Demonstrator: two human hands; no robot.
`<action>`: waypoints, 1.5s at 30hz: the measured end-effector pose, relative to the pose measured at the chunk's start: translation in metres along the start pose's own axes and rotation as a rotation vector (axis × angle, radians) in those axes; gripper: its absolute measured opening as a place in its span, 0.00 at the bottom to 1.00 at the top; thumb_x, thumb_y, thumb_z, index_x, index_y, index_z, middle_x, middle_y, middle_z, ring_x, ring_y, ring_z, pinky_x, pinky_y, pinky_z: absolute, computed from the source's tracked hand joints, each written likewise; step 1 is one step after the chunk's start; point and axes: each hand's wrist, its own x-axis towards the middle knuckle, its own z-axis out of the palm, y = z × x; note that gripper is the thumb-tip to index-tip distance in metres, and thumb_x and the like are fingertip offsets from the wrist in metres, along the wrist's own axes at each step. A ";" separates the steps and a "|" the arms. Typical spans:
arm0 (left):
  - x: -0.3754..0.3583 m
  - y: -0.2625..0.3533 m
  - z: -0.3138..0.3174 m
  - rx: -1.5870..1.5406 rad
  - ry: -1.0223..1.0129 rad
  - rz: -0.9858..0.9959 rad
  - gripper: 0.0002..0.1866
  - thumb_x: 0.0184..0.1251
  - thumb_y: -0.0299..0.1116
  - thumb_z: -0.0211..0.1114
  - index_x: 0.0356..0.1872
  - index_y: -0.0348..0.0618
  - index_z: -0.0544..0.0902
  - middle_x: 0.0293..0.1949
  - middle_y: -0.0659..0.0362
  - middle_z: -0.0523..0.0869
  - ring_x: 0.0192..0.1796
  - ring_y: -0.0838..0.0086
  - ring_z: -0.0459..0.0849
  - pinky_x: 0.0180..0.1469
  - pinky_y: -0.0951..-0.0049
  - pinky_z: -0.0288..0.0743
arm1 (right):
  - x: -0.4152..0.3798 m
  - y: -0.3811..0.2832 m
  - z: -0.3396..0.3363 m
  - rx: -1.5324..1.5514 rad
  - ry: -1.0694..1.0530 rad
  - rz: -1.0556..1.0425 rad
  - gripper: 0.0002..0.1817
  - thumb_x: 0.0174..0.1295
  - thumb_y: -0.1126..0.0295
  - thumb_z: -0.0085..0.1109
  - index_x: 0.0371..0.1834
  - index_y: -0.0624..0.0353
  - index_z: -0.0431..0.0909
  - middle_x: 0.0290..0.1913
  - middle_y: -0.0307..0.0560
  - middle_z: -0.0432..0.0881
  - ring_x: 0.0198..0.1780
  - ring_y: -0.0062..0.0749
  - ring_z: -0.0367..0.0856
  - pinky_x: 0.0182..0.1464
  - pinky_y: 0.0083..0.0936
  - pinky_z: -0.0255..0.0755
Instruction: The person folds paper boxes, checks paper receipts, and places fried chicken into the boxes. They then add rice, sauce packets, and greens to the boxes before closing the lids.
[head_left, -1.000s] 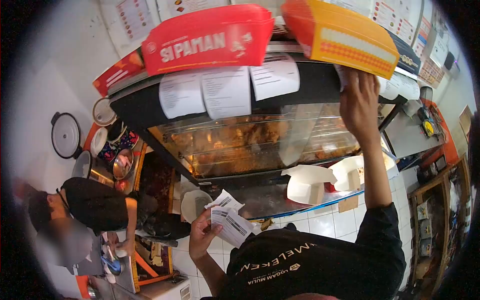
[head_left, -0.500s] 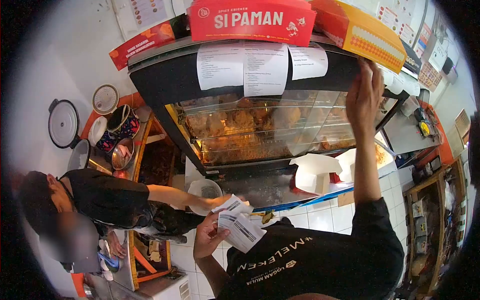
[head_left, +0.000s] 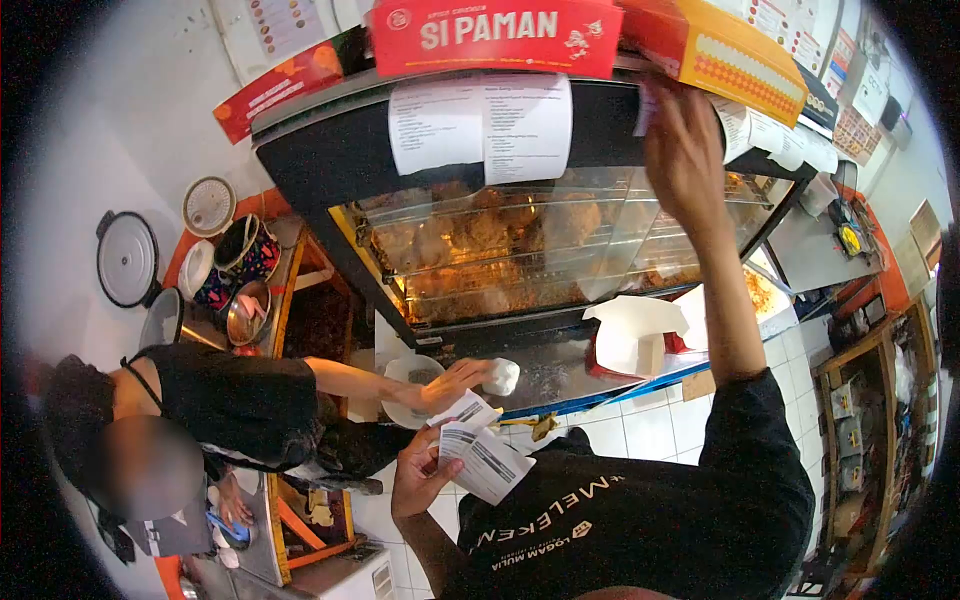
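Standing in front of the glass warming case (head_left: 520,250), the person is looking down at it. Fried chicken pieces (head_left: 480,240) are lying on the racks inside the case. Below the case, on the steel counter (head_left: 545,375), an open white carton (head_left: 635,335) is sitting with its lid up; what is in it cannot be told. On top of the case, a red box (head_left: 500,35) and an orange box (head_left: 725,55) are lying flat.

The left hand (head_left: 420,475), low in front of the case, is closing its fingers on a few printed slips (head_left: 475,450) and holding them fanned out. The right hand (head_left: 685,150) is reaching up to the case's top edge with its fingers spread open, at a paper slip (head_left: 645,110) hanging there just under the orange box; whether it is gripping the slip cannot be told.

To the left of the case, a co-worker's hand (head_left: 450,385) is stretching over the counter, touching a small white lump (head_left: 500,377).
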 end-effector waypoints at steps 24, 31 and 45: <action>-0.061 0.020 -0.027 0.052 0.216 0.172 0.30 0.67 0.22 0.68 0.70 0.34 0.70 0.67 0.55 0.75 0.63 0.70 0.79 0.63 0.70 0.76 | 0.020 -0.028 0.041 0.071 -0.112 -0.142 0.30 0.75 0.55 0.51 0.71 0.69 0.66 0.71 0.71 0.64 0.72 0.65 0.63 0.72 0.58 0.57; -0.060 0.000 -0.028 0.077 0.266 0.226 0.31 0.66 0.23 0.69 0.71 0.37 0.70 0.66 0.56 0.76 0.63 0.74 0.77 0.61 0.72 0.74 | 0.008 0.002 0.054 0.110 -0.166 -0.092 0.25 0.76 0.61 0.46 0.70 0.65 0.69 0.68 0.67 0.69 0.71 0.60 0.66 0.71 0.52 0.58; -0.043 0.005 -0.032 0.087 0.340 0.218 0.32 0.60 0.27 0.71 0.66 0.27 0.71 0.54 0.52 0.83 0.57 0.68 0.82 0.63 0.67 0.72 | 0.016 -0.031 0.005 -0.057 -0.125 -0.036 0.26 0.68 0.55 0.58 0.63 0.59 0.72 0.57 0.57 0.75 0.58 0.52 0.72 0.64 0.48 0.61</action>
